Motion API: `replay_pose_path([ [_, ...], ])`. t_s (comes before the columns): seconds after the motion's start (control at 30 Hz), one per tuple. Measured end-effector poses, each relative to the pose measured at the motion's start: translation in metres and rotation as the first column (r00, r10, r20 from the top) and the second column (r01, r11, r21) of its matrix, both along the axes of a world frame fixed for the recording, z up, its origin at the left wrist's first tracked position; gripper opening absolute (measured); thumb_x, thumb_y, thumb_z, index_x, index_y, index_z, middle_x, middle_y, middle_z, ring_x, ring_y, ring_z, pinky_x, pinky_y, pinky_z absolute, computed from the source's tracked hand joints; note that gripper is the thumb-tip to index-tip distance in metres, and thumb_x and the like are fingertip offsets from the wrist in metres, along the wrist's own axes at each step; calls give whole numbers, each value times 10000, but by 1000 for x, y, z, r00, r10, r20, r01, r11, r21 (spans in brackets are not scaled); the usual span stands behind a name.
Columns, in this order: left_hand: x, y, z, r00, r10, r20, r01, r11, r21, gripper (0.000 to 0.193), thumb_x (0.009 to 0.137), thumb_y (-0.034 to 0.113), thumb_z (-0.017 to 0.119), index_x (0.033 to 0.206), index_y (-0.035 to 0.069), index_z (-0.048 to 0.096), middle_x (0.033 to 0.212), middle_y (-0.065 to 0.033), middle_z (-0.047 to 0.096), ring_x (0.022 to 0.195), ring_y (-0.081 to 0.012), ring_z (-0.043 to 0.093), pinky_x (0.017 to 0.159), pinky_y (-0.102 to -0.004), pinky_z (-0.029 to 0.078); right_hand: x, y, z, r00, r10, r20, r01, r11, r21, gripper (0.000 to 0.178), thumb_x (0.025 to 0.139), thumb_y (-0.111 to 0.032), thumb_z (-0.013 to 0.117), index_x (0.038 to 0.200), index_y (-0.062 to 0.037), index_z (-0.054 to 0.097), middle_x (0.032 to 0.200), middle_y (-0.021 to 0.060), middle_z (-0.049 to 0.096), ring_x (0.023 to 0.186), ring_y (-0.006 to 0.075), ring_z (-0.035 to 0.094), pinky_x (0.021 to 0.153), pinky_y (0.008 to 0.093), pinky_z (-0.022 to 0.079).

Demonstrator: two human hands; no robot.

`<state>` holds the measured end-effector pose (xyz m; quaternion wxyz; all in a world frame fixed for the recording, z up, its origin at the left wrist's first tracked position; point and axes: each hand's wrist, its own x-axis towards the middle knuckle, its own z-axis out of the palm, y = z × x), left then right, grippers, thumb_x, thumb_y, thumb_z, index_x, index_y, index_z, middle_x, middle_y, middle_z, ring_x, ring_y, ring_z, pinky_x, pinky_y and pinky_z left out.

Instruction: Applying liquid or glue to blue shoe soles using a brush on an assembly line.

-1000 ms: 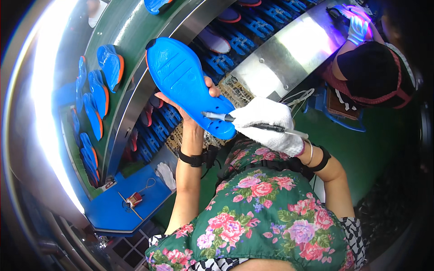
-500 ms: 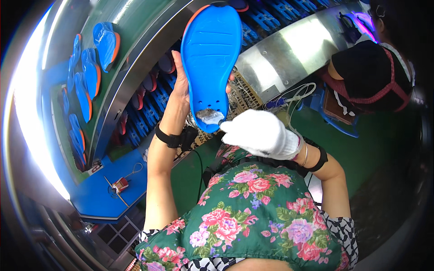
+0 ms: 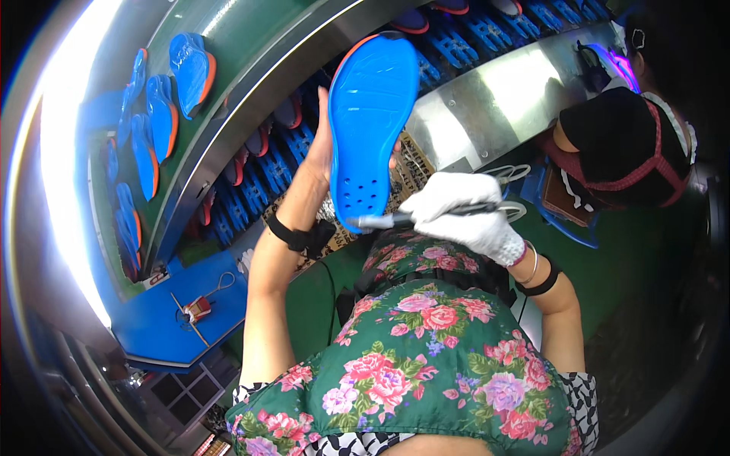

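Observation:
A blue insole with an orange edge is upright in front of me, its small-holed end toward me. My left hand grips it from behind, thumb along the left side and fingertips showing at the right edge. My right hand, in a white knitted glove, is closed around a slim dark-handled, brush-like tool. The tool's pale tip lies against the insole's lower end, just below the holes. Whether the tip is bristle or metal, I cannot tell.
More blue insoles rest on the green surface at left, behind a metal rail. Beyond are rows of blue holders. A co-worker sits at right. A blue table bears a small red-and-white spool-like thing.
The insole has shifted slightly right and down. The tool's broad silvery end has turned edge-on and moved down off the holes, while my right hand has rotated, showing the dark handle.

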<state>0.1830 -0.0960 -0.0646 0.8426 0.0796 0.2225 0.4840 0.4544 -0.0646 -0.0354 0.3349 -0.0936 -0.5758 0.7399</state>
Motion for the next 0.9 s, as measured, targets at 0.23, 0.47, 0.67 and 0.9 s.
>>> replay_pose_path([
  [0.23,57,-21,-13,913,333,-235,-356,932,-64,666,1049,534,417,1438,-2,489,1317,-225,631,1113,-336,671,996,-505,544,-7,40,21,908,-385,162,321,891,321,156,781,70,769,927,17,754,997,152,746,956,229,734,856,330,571],
  [0.47,39,-60,-45,941,77,-330,-92,995,-31,520,1055,407,484,1386,11,549,1227,-221,681,968,-388,716,799,-482,630,0,36,18,934,-343,97,246,816,523,133,789,-7,802,913,-38,767,929,101,761,883,242,735,797,351,573],
  [0.67,61,-48,1,839,481,254,-451,876,-169,670,993,534,529,1432,29,520,1341,-192,641,1125,-402,663,963,-551,560,0,23,25,895,-447,5,364,735,572,149,773,3,800,911,-44,774,945,113,766,857,240,732,783,347,567],
  [0.9,58,-50,-43,848,263,461,-323,945,54,1000,820,711,653,1511,24,431,1439,-249,553,1272,-409,583,1090,-565,455,-3,44,41,862,-495,-110,435,611,662,231,748,5,806,972,-39,770,953,100,767,805,230,713,695,338,537],
])
